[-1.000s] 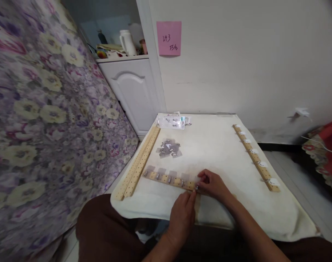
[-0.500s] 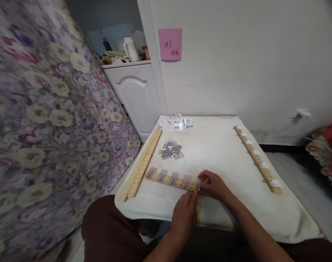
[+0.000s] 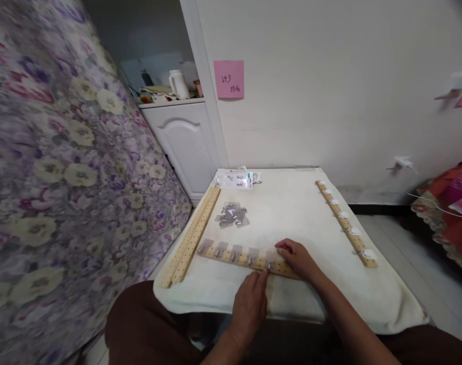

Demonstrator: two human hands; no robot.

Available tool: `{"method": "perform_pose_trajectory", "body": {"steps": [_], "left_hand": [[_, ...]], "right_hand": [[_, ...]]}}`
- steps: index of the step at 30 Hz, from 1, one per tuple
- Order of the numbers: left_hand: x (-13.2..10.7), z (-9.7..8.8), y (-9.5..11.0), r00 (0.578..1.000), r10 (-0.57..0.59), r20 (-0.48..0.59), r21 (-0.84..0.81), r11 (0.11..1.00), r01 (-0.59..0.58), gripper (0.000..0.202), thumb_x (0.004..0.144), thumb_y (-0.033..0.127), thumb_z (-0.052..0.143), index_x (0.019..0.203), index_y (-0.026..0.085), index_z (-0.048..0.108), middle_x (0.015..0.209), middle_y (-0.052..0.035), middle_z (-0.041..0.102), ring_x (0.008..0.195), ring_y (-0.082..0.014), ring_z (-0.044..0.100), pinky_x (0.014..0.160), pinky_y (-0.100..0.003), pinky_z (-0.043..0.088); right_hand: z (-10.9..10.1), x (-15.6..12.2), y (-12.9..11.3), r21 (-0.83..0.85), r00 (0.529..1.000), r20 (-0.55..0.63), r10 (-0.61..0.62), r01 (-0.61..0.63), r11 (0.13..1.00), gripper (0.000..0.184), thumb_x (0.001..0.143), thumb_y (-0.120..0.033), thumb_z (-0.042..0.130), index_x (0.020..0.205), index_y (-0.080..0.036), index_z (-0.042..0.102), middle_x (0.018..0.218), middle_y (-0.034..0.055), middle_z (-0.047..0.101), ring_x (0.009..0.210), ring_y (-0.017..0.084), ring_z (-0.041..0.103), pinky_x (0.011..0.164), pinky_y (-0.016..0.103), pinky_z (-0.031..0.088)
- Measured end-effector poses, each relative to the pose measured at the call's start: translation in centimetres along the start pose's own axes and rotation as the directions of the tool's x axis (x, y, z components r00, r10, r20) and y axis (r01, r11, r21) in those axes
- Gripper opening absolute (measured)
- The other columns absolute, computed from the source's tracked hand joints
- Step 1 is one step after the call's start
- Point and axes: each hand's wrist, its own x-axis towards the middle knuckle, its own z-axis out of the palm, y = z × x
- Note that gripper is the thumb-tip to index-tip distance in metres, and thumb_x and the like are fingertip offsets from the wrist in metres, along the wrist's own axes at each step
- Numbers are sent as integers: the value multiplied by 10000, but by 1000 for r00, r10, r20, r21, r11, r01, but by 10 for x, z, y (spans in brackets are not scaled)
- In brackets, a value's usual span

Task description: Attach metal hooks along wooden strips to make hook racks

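Observation:
A perforated wooden strip [image 3: 231, 257] lies across the near part of the white-covered table [image 3: 303, 213], with several small metal hooks on clear pads set along it. My left hand [image 3: 251, 303] pinches a hook at the strip's right part. My right hand [image 3: 297, 257] rests curled on the strip just right of that hook, holding it down. A pile of loose clear-backed hooks [image 3: 232, 215] lies beyond the strip.
Two more perforated strips [image 3: 191, 236] lie along the table's left edge. A strip with white hooks [image 3: 345, 221] lies at the right. A packet [image 3: 234, 180] sits at the back. A floral mattress [image 3: 64, 167] stands left; a white cabinet [image 3: 181, 142] behind.
The view has shifted slightly. Both hands stay at the same spot on the strip, with the left fingers still at the hook.

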Motion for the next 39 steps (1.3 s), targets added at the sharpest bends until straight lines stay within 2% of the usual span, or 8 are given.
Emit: {"method": "perform_pose_trajectory", "body": {"steps": [4,7,13,21,25,27,33,39], "left_hand": [[0,-8,-5,994,79,-71,-35,996,-82,552,805,39,358,1335,193,359,1079,-101,567,993,-200,531,848,-353,490],[0,-16,-12,990,123,-68,-2,992,-124,423,823,79,387,1220,194,472,965,-81,594,892,-195,556,776,-325,495],[0,-19,-20,999,37,-9,6,999,-37,232,793,83,402,909,212,556,805,-36,567,750,-161,545,651,-254,434],[-1,-5,-27,991,-23,134,66,998,15,138,719,152,495,808,234,561,818,-22,595,737,-164,532,616,-248,381],[-5,15,-35,976,-177,125,65,983,170,152,758,143,464,790,243,574,725,-2,578,676,-143,518,576,-225,360],[-7,24,-39,982,-154,106,73,986,147,150,749,132,486,781,244,579,733,-6,582,694,-146,525,591,-229,363],[-6,23,-41,998,7,58,113,993,-13,193,683,70,524,757,244,567,742,-13,590,677,-155,517,593,-250,361],[-1,2,-32,998,8,67,133,991,-17,186,675,93,509,789,235,546,789,-24,596,714,-169,535,617,-259,385]], "right_hand": [[-4,0,2,47,999,-23,43,-42,998,186,754,-311,536,847,-175,624,652,-11,596,589,146,527,570,263,400],[-3,0,5,79,997,-2,73,-73,994,184,755,-313,534,845,-172,612,611,-32,557,528,124,485,524,249,371],[6,16,3,41,1000,2,27,-27,999,159,745,-276,529,820,-171,621,618,-28,558,562,128,495,544,247,375],[56,99,-50,-164,985,-86,-152,137,977,182,741,-260,528,858,-188,647,789,32,657,719,169,592,699,281,455],[84,137,-56,-267,978,-153,-145,100,959,187,735,-219,518,870,-196,646,853,45,671,770,166,606,729,265,451],[88,144,-52,-289,981,-150,-120,72,955,140,739,-213,498,760,-206,637,754,27,669,702,165,602,666,256,438],[51,122,-42,-346,970,-214,-115,35,938,141,779,-261,453,724,-217,575,639,-1,623,611,160,572,575,242,387],[18,89,-45,-473,937,-230,-263,129,872,106,763,-245,487,715,-228,580,720,3,641,634,150,557,610,246,380]]}}
